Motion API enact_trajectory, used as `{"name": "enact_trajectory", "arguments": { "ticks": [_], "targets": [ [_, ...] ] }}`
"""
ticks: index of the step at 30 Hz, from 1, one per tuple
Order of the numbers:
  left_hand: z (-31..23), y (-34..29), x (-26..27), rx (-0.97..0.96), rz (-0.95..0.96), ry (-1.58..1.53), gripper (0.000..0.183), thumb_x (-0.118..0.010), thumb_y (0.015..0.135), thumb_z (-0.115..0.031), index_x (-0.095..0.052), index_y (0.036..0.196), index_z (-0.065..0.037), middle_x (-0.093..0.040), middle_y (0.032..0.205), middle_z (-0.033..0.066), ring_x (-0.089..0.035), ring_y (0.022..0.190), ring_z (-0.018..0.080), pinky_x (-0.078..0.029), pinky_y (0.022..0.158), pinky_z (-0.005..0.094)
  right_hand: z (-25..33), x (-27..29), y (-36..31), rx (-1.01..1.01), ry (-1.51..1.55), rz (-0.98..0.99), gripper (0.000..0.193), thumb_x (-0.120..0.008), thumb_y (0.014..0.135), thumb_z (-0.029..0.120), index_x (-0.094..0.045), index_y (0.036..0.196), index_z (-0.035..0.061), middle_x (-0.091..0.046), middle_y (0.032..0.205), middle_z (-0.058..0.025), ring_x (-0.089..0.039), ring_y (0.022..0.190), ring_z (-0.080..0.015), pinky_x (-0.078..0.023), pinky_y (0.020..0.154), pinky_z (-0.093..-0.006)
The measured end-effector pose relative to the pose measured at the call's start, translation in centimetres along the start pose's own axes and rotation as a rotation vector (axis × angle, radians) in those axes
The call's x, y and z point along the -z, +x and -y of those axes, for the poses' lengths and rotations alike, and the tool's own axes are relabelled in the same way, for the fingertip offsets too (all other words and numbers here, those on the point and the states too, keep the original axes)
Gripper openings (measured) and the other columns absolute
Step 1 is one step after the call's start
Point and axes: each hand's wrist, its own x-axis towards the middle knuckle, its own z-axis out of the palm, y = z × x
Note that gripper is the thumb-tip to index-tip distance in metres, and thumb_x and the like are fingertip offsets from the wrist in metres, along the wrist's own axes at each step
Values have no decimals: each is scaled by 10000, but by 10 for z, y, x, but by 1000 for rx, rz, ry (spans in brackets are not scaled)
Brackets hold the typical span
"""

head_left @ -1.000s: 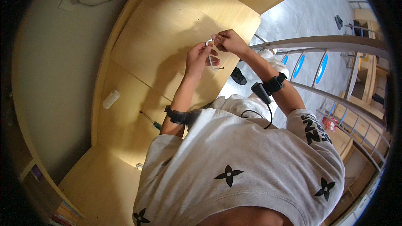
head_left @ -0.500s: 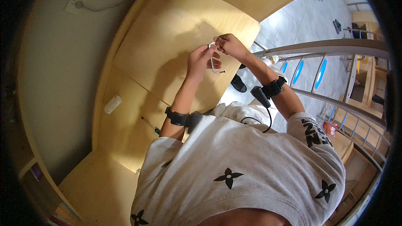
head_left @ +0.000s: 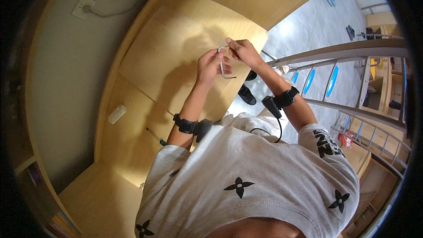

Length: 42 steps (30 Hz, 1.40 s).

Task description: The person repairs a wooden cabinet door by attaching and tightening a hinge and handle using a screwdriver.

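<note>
My left hand (head_left: 208, 67) grips a white U-shaped pull handle (head_left: 222, 67) between thumb and fingers, above the wooden desktop. A dark screw (head_left: 233, 78) sticks out from the handle's lower end. At the upper end my right hand (head_left: 242, 52) is closed, its fingers curled and its thumb raised. Between that end and the right fingers shows a thin brownish bit like another screw, too small to be sure of. A screwdriver (head_left: 163, 143) with a dark green handle lies on the wood beside my left forearm, partly hidden by it.
The pale wooden desktop (head_left: 145, 57) spreads below, with a small white block-like object (head_left: 117, 114) near the wall side. A socket with a plugged-in cord (head_left: 89, 9) is on the wall. To the right stands a metal ladder (head_left: 330, 81) with blue treads. Shoes (head_left: 247, 94) show on the floor.
My right thumb has lifted off the curled fingers near the handle's upper end. The left hand keeps its grip on the handle. The whole view has shifted slightly.
</note>
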Motion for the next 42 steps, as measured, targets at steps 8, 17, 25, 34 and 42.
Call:
{"name": "enact_trajectory", "arguments": {
  "ticks": [8, 17, 25, 34, 42],
  "targets": [
    [0, -5, -5, 2, 27, 0, 218, -479, 929, -167, -542, 1077, -20, -608, 821, 79, -624, 654, 191, -546, 588, 323, -12, 0, 2, 274, -65, -73, 207, -553, 836, 157, -617, 826, -39, -593, 683, -93, -515, 615, -131, -439, 593, -288],
    [-9, -7, -23, -52, 35, 63, 224, -468, 934, -167, -540, 1081, -14, -600, 821, 81, -627, 651, 185, -552, 589, 309, 8, 19, -12, -39, -35, -8, 183, -543, 840, 148, -606, 831, -24, -615, 697, -99, -538, 635, -153, -451, 610, -300],
    [-5, -1, -37, -80, 34, 52, 250, -468, 931, -164, -527, 1080, 28, -596, 830, 113, -628, 626, 210, -547, 554, 309, 5, 19, -24, 323, -175, -192, 175, -558, 844, 152, -581, 830, -21, -595, 723, -72, -540, 690, -143, -446, 646, -275],
    [-13, 1, -47, -93, 66, 25, 228, -464, 927, -153, -528, 1068, 15, -593, 838, 109, -631, 634, 216, -551, 550, 323, 11, 35, -35, 294, 129, -129, 46, -506, 820, 11, -533, 857, 10, -546, 743, -11, -500, 693, -81, -415, 617, -222],
    [-21, 10, -44, -157, -14, -60, 201, -488, 934, -177, -545, 1056, -28, -552, 810, 49, -584, 647, 158, -534, 608, 318, 4, 36, -58, -202, 434, 328, 280, -479, 845, 276, -477, 640, 85, -400, 538, 10, -321, 423, -71, -220, 379, -209]
  ]
}}
